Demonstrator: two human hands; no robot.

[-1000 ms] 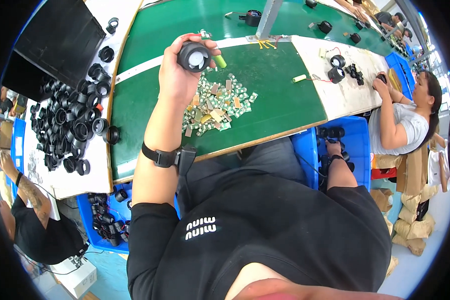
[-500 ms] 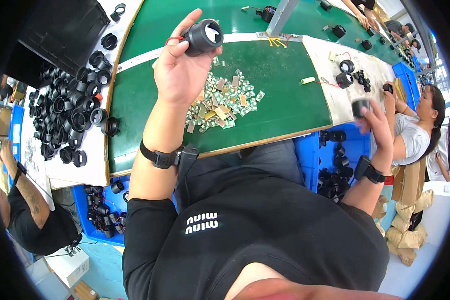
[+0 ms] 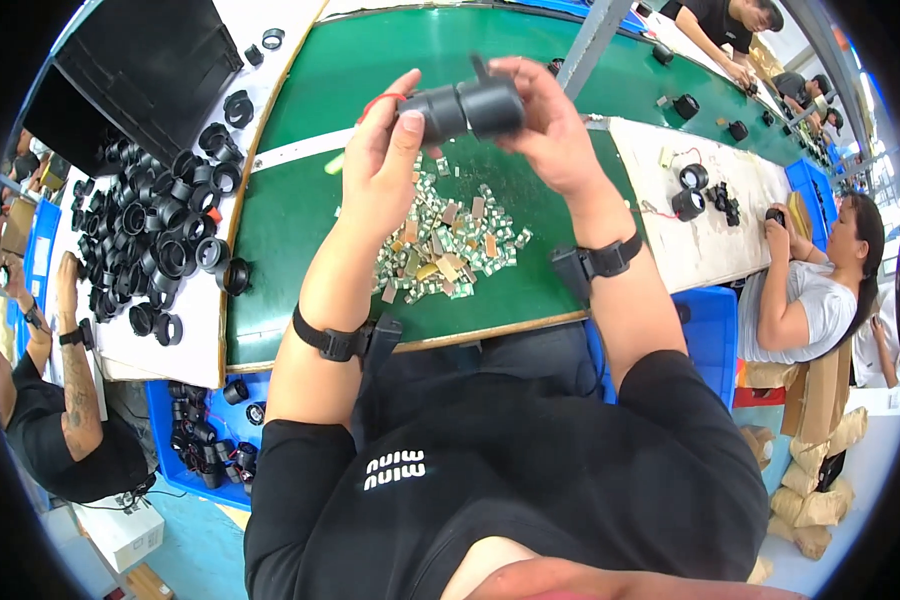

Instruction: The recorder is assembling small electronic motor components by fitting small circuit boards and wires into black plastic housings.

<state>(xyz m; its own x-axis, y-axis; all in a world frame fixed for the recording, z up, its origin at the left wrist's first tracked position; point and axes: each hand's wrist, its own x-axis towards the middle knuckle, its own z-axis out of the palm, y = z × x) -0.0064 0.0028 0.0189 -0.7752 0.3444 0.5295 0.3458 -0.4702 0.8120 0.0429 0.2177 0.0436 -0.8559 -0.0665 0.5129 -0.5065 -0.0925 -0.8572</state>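
1. Both hands hold one piece between them: my left hand (image 3: 385,170) wraps fingers and thumb round the left end of a dark cylindrical part (image 3: 462,108), and my right hand (image 3: 550,130) closes over its right end from the far side. Neither hand is slack; both are curled firmly on the part.
2. That part sits raised above the green mat (image 3: 300,210), towards the far edge of the bench, roughly centred between left and right.
3. I judge it to be rigid moulded plastic, light for its bulk, with a smooth rounded skin that could twist in the fingers. It looks like two barrels end to end, so I would hold each barrel by its own body, clear of the seam.
4. A thin red wire (image 3: 378,102) loops out by my left fingers; I would treat it as the fragile bit and avoid pinching it.
5. Just near of the hands, a heap of small metal clips (image 3: 450,245) lies on the mat.
6. Further left, a pile of black rings (image 3: 160,235) covers a white sheet (image 3: 195,340), with a black tray (image 3: 140,70) beyond it.
7. On the right, a co-worker (image 3: 810,290) sits at the same bench by a few more black parts (image 3: 700,195).
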